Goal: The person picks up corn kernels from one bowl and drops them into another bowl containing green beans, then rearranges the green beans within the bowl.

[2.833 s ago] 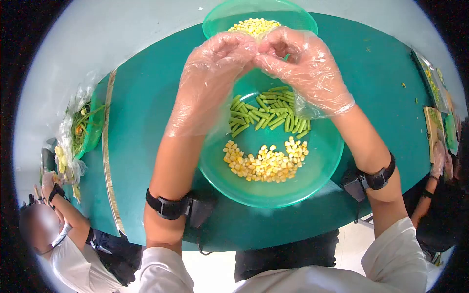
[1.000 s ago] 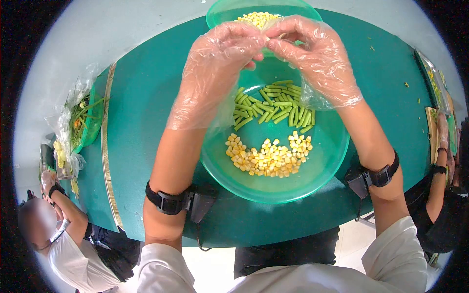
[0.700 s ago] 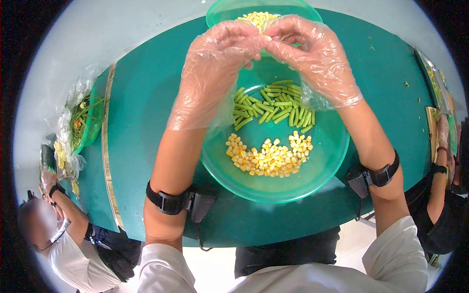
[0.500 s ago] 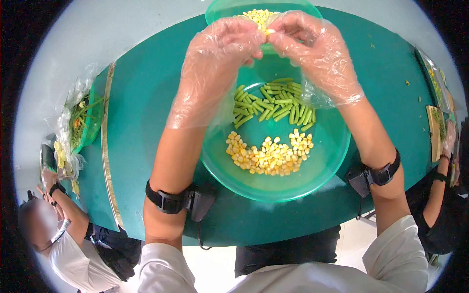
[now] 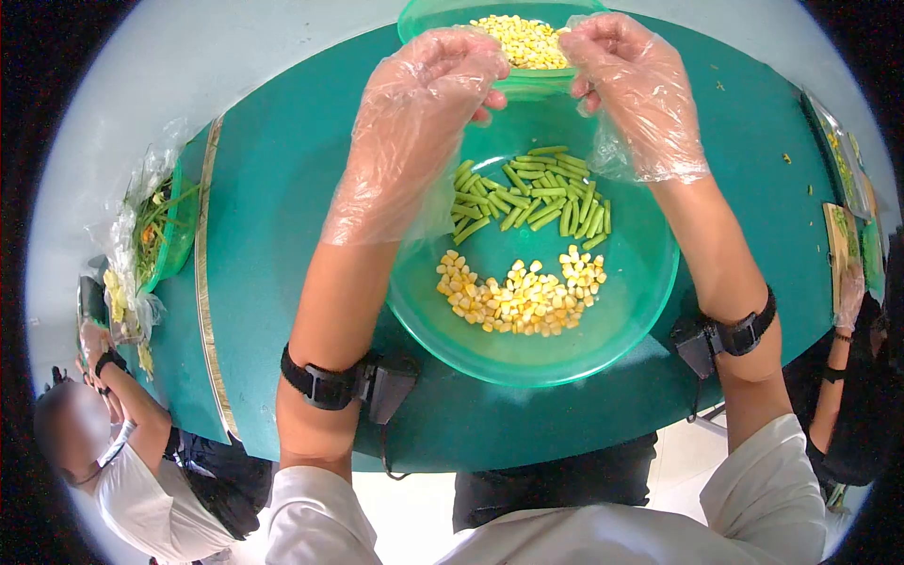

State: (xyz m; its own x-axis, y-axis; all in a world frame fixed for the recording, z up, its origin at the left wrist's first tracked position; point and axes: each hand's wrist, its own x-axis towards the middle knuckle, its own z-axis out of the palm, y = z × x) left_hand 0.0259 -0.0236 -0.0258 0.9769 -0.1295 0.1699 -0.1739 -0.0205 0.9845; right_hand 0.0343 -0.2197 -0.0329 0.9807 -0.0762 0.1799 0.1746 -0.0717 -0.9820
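Note:
My left hand (image 5: 443, 85), in a clear plastic glove, is raised over the far rim of the near green bowl (image 5: 532, 374). Its thumb and fingers are pinched together; whatever is between them is too small or hidden. To the right, my right hand (image 5: 633, 80), gloved alike, also has its fingertips pinched, with any contents hidden. A gap separates the hands. Behind them, a second green bowl (image 5: 537, 87) holds many corn kernels (image 5: 523, 42). In the near bowl lie cut green bean pieces (image 5: 537, 193) at the far side and corn kernels (image 5: 527, 301) at the near side.
A green basket (image 5: 177, 231) with plant scraps and plastic film stands at the left, near a person in a white shirt (image 5: 155, 504). At the right edge are a tray (image 5: 838, 155), a board (image 5: 838, 250) and another person's gloved hand (image 5: 850, 297).
My hands have parted, the right one moving right and slightly up, so more corn shows in the far bowl. The near bowl's contents look about the same. The hand at the right edge has moved down.

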